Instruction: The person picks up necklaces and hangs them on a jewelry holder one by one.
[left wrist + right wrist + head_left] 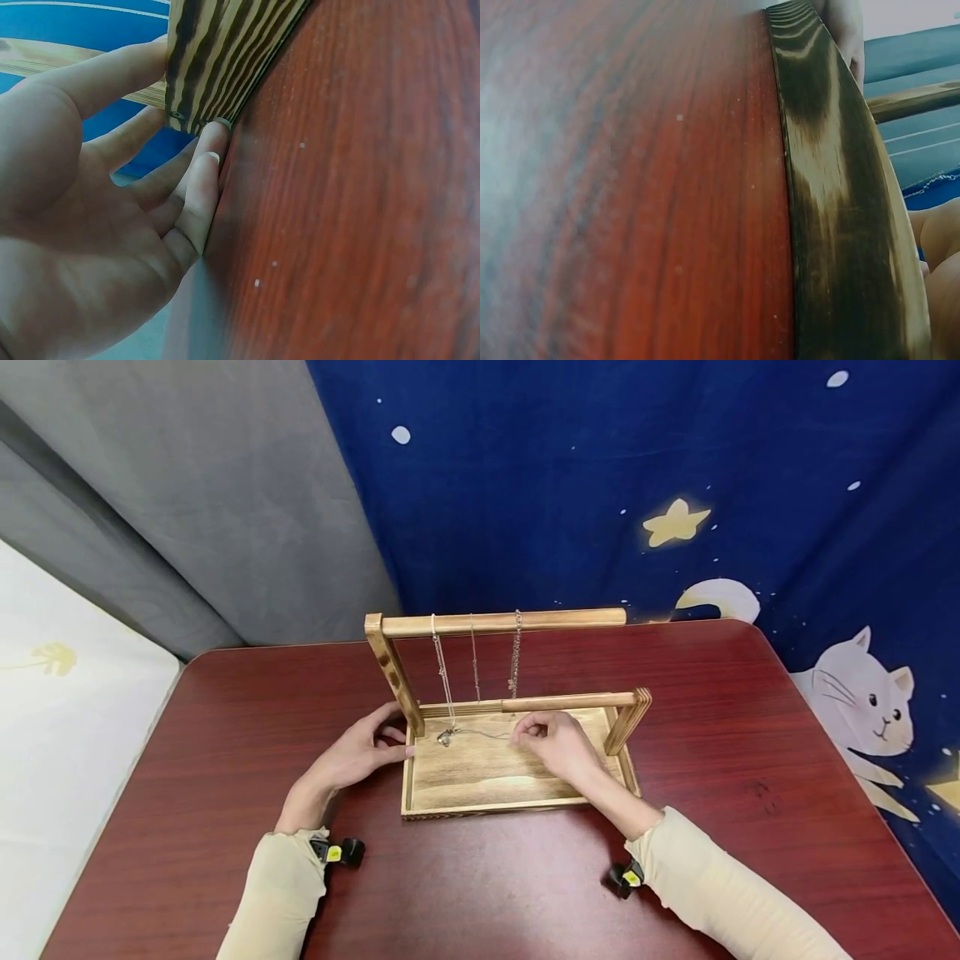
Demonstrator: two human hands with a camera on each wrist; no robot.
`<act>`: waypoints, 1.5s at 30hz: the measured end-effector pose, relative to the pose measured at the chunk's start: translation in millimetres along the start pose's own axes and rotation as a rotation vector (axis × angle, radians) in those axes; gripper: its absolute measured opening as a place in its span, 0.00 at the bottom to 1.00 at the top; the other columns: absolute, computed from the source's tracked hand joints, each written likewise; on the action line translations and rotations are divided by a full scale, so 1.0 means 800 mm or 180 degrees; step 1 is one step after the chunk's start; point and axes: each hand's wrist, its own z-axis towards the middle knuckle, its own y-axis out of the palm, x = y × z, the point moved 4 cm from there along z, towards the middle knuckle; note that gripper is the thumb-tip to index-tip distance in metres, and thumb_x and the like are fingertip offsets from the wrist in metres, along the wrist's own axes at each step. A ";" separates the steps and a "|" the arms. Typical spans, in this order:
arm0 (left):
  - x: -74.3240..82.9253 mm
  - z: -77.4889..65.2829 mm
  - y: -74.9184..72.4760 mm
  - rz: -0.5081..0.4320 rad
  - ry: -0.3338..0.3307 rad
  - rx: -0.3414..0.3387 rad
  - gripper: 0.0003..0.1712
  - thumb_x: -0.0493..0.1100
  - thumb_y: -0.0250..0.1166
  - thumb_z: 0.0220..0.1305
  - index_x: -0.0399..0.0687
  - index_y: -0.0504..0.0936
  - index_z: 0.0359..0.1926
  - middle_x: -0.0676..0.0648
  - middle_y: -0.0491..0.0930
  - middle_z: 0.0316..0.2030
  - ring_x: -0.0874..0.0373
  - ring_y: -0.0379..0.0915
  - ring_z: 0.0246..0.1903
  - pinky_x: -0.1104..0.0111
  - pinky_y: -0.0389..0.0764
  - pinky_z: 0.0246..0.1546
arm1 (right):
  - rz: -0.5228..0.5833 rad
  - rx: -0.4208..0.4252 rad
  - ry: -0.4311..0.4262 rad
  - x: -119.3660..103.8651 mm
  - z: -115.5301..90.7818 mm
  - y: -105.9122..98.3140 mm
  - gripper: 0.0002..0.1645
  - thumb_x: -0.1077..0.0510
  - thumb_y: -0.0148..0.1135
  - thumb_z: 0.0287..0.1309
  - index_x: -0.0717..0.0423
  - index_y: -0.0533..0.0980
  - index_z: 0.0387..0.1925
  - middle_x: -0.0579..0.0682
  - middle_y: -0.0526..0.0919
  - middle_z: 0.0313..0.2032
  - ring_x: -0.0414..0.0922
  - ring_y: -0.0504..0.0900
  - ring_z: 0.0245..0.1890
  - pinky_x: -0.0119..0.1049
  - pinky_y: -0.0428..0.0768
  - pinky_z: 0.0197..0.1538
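Note:
A wooden jewelry stand [393, 672], with a tray base [480, 777] and two horizontal bars, stands on the table. My left hand [367, 745] holds the tray's left end, thumb at its side and fingers round the back corner [214, 139]. Over the tray floor, my right hand [551, 743] pinches one end of a thin silver necklace [480, 733]. Its chain runs left to a small pendant [445, 737] near the left post. Three chains hang from the upper bar [570, 619]: a long silver one [442, 672], a thin one [475, 660] and a thicker one [515, 652].
The lower bar [570, 702] runs left from a short right post [626, 722], just above my right hand. The red-brown table [750, 760] extends to both sides. Behind it hang grey [187, 485] and blue [525, 485] curtains.

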 end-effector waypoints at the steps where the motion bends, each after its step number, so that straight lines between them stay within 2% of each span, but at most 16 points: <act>1: 0.000 0.000 0.000 -0.0008 0.0009 -0.0005 0.39 0.36 0.70 0.62 0.39 0.63 0.71 0.36 0.76 0.52 0.48 0.75 0.47 0.71 0.78 0.42 | 0.0027 0.0010 -0.0020 0.000 0.000 0.000 0.04 0.60 0.67 0.58 0.48 0.84 0.30 0.42 0.80 0.26 0.39 0.74 0.28 0.35 0.72 0.35; 9: 0.001 0.002 0.001 -0.0018 0.0022 0.0009 0.39 0.36 0.71 0.62 0.39 0.64 0.70 0.37 0.75 0.53 0.48 0.75 0.46 0.71 0.78 0.42 | 0.0130 0.0152 -0.0162 -0.006 -0.006 -0.005 0.05 0.54 0.66 0.64 0.49 0.82 0.33 0.43 0.87 0.35 0.39 0.83 0.36 0.41 0.78 0.45; 15: 0.002 0.001 0.002 0.0118 -0.0017 0.0051 0.37 0.38 0.70 0.63 0.42 0.64 0.70 0.38 0.77 0.51 0.50 0.76 0.46 0.70 0.78 0.42 | 0.0131 0.0107 -0.0043 -0.010 -0.010 -0.007 0.08 0.51 0.62 0.67 0.48 0.83 0.36 0.43 0.88 0.33 0.41 0.84 0.37 0.43 0.77 0.48; 19: 0.002 0.001 0.003 0.0090 -0.0026 0.0040 0.38 0.39 0.71 0.63 0.42 0.64 0.70 0.38 0.76 0.52 0.49 0.76 0.46 0.69 0.77 0.42 | 0.0470 0.0003 -0.0013 -0.012 -0.012 -0.005 0.07 0.56 0.61 0.68 0.55 0.81 0.38 0.45 0.87 0.32 0.44 0.86 0.38 0.42 0.79 0.47; 22: 0.002 0.000 0.003 0.0091 -0.0023 0.0043 0.38 0.40 0.71 0.63 0.42 0.64 0.70 0.38 0.77 0.52 0.49 0.76 0.46 0.70 0.77 0.42 | 0.0946 -0.0091 -0.0006 -0.013 -0.013 -0.002 0.04 0.62 0.61 0.66 0.60 0.79 0.39 0.51 0.85 0.32 0.47 0.86 0.35 0.40 0.82 0.44; 25: 0.003 0.000 0.003 0.0107 -0.0020 0.0059 0.38 0.41 0.71 0.62 0.42 0.65 0.70 0.39 0.77 0.52 0.50 0.76 0.46 0.69 0.77 0.42 | 0.1322 -0.0111 -0.0017 -0.016 -0.017 -0.001 0.05 0.65 0.62 0.65 0.65 0.78 0.40 0.55 0.84 0.33 0.46 0.86 0.32 0.41 0.84 0.40; 30: 0.002 0.000 0.002 0.0122 -0.0033 0.0075 0.37 0.40 0.71 0.63 0.43 0.65 0.70 0.39 0.77 0.52 0.50 0.76 0.46 0.69 0.77 0.42 | 0.1440 -0.0159 -0.0105 -0.022 -0.025 -0.007 0.08 0.64 0.64 0.64 0.66 0.79 0.42 0.58 0.86 0.35 0.43 0.85 0.29 0.43 0.84 0.36; 34: 0.000 0.000 0.002 0.0119 -0.0034 0.0075 0.37 0.39 0.70 0.63 0.43 0.65 0.70 0.39 0.76 0.53 0.50 0.76 0.46 0.69 0.77 0.42 | 0.1594 -0.0350 -0.0118 -0.027 -0.031 -0.012 0.10 0.64 0.64 0.64 0.66 0.80 0.45 0.64 0.86 0.40 0.47 0.85 0.30 0.44 0.85 0.37; 39: 0.000 0.000 0.002 0.0139 -0.0012 0.0080 0.37 0.39 0.70 0.63 0.43 0.65 0.70 0.39 0.76 0.52 0.50 0.76 0.45 0.69 0.77 0.42 | 0.1863 -0.0603 -0.0121 -0.034 -0.039 -0.020 0.13 0.67 0.63 0.64 0.68 0.80 0.49 0.69 0.83 0.47 0.43 0.83 0.30 0.46 0.85 0.37; 41: 0.000 0.000 0.001 0.0154 -0.0010 0.0080 0.37 0.40 0.70 0.63 0.43 0.65 0.70 0.39 0.77 0.51 0.50 0.76 0.45 0.68 0.77 0.42 | 0.1974 -0.0678 -0.0173 -0.037 -0.042 -0.024 0.14 0.68 0.62 0.64 0.68 0.79 0.51 0.69 0.82 0.48 0.43 0.83 0.30 0.45 0.85 0.36; 45: -0.001 0.002 0.000 0.0178 -0.0022 0.0077 0.38 0.41 0.71 0.63 0.43 0.64 0.70 0.40 0.77 0.50 0.51 0.76 0.45 0.68 0.77 0.42 | 0.2132 -0.0802 -0.0268 -0.041 -0.047 -0.030 0.17 0.68 0.61 0.64 0.68 0.78 0.54 0.65 0.82 0.51 0.50 0.85 0.33 0.46 0.85 0.34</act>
